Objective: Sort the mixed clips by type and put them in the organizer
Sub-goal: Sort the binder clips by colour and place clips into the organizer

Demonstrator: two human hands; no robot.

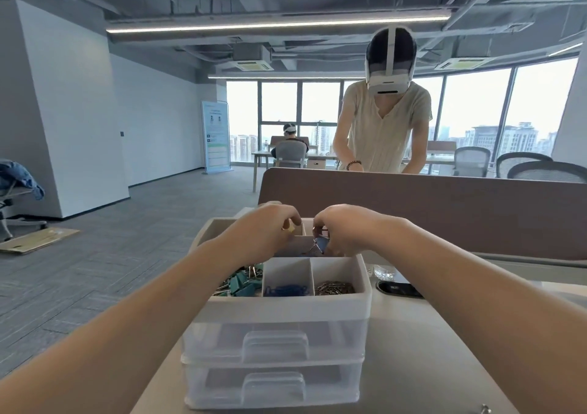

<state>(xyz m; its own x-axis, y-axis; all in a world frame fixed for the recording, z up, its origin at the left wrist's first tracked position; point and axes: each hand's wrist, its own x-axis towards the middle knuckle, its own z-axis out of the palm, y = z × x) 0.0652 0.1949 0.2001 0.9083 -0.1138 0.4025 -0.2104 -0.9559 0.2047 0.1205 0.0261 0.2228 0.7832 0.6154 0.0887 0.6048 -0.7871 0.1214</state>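
A white organizer (362, 299) with two clear drawers stands on the desk in front of me. Its top tray holds green binder clips (242, 283) at the left, blue paper clips (286, 290) in the middle and silver paper clips (334, 287) at the right. My left hand (263, 232) reaches over the back compartments and pinches a small yellow clip (289, 228). My right hand (346, 229) is beside it, its fingers closed on a blue binder clip (320, 244) with wire handles. The back compartments are mostly hidden by my hands.
A brown desk divider (444, 210) rises just behind the organizer. A glass (384, 272) and a dark cable port (400, 289) sit to the right of it. A person with a headset stands beyond the divider. The desk's left edge drops to grey carpet.
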